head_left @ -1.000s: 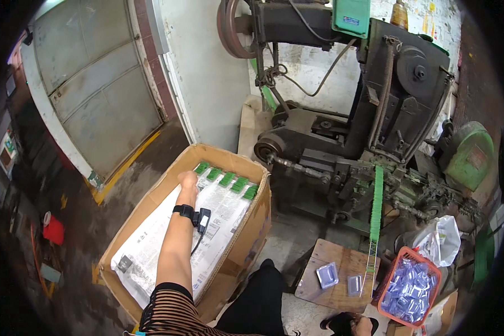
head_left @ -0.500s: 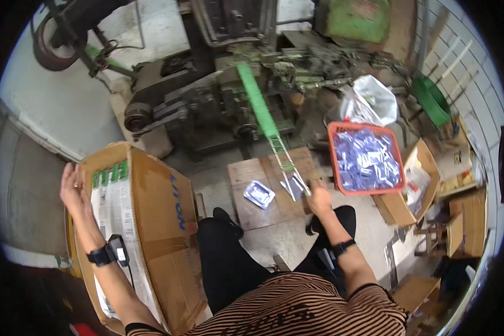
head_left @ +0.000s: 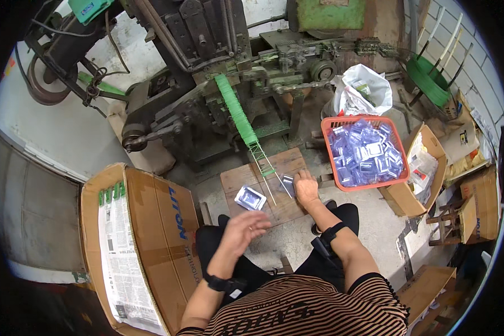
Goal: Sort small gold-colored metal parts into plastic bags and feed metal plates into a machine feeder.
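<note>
My left hand (head_left: pixel 245 231) hangs in front of my lap, near the low wooden board (head_left: pixel 235 178). Its fingers are loosely stretched and hold nothing that I can see. My right hand (head_left: pixel 307 190) is at the board's right side, with its fingers bent around the edge of a clear plastic blister shell (head_left: pixel 287 182). Its fingertips are partly hidden. Another clear blister shell (head_left: pixel 250 198) lies on the board to the left. Between the shells, two thin metal rails (head_left: pixel 267 175) slope down from the machine, carrying a packed row of green pieces (head_left: pixel 238 112).
A tall cardboard box (head_left: pixel 162 224) at my left holds newspaper (head_left: pixel 123 255) and some green pieces (head_left: pixel 112 193) at its far end. Right of the board stands a red basket (head_left: pixel 369 186) heaped with clear shells. A dark machine (head_left: pixel 207 117) fills the back; a white bag (head_left: pixel 367 84) sits behind the basket.
My left hand has come from the cardboard box across to the front of the board. My right hand has shifted slightly left and stays by the rails. The view has moved a little.
</note>
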`<action>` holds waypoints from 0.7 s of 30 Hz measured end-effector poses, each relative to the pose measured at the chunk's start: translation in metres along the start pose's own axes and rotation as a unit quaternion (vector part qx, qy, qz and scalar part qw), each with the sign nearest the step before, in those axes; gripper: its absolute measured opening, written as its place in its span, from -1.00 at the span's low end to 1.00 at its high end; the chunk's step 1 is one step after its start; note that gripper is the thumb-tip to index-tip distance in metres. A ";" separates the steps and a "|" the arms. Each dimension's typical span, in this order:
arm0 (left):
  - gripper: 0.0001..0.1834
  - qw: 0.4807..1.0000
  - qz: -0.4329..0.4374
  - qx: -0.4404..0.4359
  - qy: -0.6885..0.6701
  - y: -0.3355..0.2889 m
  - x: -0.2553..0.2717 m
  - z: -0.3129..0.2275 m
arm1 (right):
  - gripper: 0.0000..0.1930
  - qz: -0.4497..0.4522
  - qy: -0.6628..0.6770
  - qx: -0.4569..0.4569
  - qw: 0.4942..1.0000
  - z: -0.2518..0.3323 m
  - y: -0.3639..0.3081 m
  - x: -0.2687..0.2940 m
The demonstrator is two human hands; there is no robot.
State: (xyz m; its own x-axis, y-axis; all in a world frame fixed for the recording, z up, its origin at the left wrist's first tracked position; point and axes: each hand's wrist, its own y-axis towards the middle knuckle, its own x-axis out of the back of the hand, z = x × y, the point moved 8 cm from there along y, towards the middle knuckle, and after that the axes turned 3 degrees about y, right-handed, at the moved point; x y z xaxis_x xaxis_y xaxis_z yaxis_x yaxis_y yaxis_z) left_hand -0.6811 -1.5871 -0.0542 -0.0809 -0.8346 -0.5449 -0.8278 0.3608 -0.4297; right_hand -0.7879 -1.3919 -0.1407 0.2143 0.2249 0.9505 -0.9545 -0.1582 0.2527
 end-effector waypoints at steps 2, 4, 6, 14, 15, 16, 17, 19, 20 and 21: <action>-0.76 0.997 -0.025 0.070 0.019 0.016 0.016 0.053 | -0.84 0.009 0.000 -0.023 1.000 -0.012 -0.007 -0.007; -0.76 0.992 -0.040 0.117 0.014 0.019 0.021 0.081 | -0.84 -0.012 -0.004 -0.004 1.000 -0.014 -0.012 -0.003; -0.75 0.989 -0.039 0.141 0.001 0.020 0.027 0.091 | -0.86 -0.069 -0.007 0.035 0.997 -0.008 -0.013 0.008; -0.76 0.990 -0.044 0.130 0.012 0.037 0.047 0.101 | -0.88 -0.007 -0.037 0.097 0.995 0.011 -0.001 0.011; -0.76 0.991 -0.046 0.128 0.009 0.039 0.047 0.103 | -0.88 0.003 -0.044 0.104 0.994 0.018 0.000 0.012; -0.75 0.991 -0.037 0.129 0.006 0.042 0.045 0.106 | -0.88 0.004 -0.044 0.108 0.993 0.022 0.002 0.015; -0.74 0.991 -0.027 0.131 0.004 0.045 0.042 0.109 | -0.89 0.053 -0.060 0.117 0.990 0.025 0.003 0.012; -0.73 0.992 -0.029 0.124 -0.013 0.056 0.036 0.114 | -0.90 0.104 -0.081 0.127 0.983 0.027 0.004 0.009; -0.72 0.992 -0.030 0.119 -0.025 0.062 0.033 0.116 | -0.90 0.087 -0.069 0.104 0.988 0.022 0.006 0.012; -0.72 0.992 -0.031 0.118 -0.029 0.068 0.030 0.117 | -0.91 0.071 -0.056 0.082 0.993 0.018 0.007 0.015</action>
State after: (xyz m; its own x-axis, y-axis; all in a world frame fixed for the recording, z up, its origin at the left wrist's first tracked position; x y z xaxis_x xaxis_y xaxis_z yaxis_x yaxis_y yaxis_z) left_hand -0.6747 -1.5393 -0.1838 0.0034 -0.8352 -0.5499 -0.6771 0.4028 -0.6159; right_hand -0.7879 -1.4069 -0.1212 0.1094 0.0828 0.9905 -0.9324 -0.3368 0.1312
